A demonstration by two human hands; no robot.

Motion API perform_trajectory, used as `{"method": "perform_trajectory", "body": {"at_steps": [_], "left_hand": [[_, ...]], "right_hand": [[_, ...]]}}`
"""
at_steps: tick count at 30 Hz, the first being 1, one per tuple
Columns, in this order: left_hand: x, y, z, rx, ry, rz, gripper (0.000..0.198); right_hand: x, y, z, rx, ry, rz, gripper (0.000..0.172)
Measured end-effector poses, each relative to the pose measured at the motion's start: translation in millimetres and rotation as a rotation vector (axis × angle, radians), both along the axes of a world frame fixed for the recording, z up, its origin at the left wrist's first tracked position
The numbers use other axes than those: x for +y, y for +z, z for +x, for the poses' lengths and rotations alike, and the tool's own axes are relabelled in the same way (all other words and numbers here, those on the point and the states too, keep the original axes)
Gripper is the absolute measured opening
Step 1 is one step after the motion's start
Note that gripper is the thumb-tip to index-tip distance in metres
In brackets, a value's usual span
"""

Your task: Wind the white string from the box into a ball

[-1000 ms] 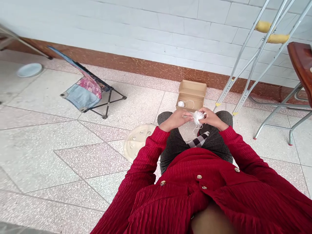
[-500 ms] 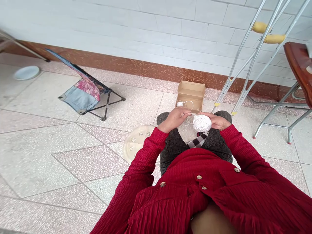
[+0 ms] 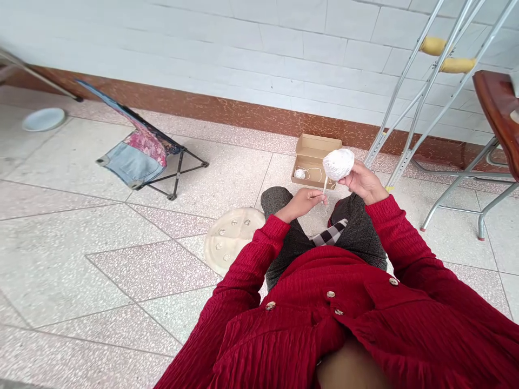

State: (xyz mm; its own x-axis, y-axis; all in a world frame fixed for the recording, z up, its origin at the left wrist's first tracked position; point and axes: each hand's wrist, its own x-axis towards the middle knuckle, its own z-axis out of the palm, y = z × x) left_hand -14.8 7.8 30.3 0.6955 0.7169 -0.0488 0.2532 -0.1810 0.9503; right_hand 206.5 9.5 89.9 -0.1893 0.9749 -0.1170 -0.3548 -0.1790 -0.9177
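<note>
My right hand [image 3: 363,181] grips a large ball of white yarn [image 3: 338,164] from its right side, raised above my knees. A strand of yarn [image 3: 325,183] runs down from the ball to my left hand [image 3: 308,202], whose fingers are pinched on it, lower and to the left. Beyond both hands, an open cardboard box [image 3: 318,147] rests on the floor. Inside it lies a smaller ball of white yarn [image 3: 299,174] with a loose strand. The held ball and my right hand cover part of the box's right side.
A round, cream-coloured lid or board [image 3: 227,237] lies by my left leg. Further left are a folding chair [image 3: 140,154] and a pale round dish [image 3: 44,119]. Metal crutches [image 3: 421,92] lean on the wall at the right, near a wooden-topped stool [image 3: 497,113].
My right hand has lifted the yarn ball up and away from my lap. My left hand has moved slightly down and right, and a strand now stretches between the hands.
</note>
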Motion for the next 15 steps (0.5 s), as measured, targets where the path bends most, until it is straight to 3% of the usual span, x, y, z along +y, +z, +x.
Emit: {"method": "perform_trajectory", "body": {"at_steps": [3, 9, 15], "left_hand": [[2.8, 0.1, -5.4, -0.043, 0.060, -0.015, 0.035], [35.4, 11.1, -36.3, -0.168, 0.455, 0.079, 0.041], [54.3, 21.7, -43.7, -0.199, 0.567, 0.159, 0.041]], "right_hand": [[1.7, 6.1, 2.1, -0.013, -0.025, 0.019, 0.058], [-22.2, 4.2, 0.1, -0.035, 0.121, -0.045, 0.084], [-31.5, -2.5, -10.5, -0.011, 0.238, -0.065, 0.084]]}}
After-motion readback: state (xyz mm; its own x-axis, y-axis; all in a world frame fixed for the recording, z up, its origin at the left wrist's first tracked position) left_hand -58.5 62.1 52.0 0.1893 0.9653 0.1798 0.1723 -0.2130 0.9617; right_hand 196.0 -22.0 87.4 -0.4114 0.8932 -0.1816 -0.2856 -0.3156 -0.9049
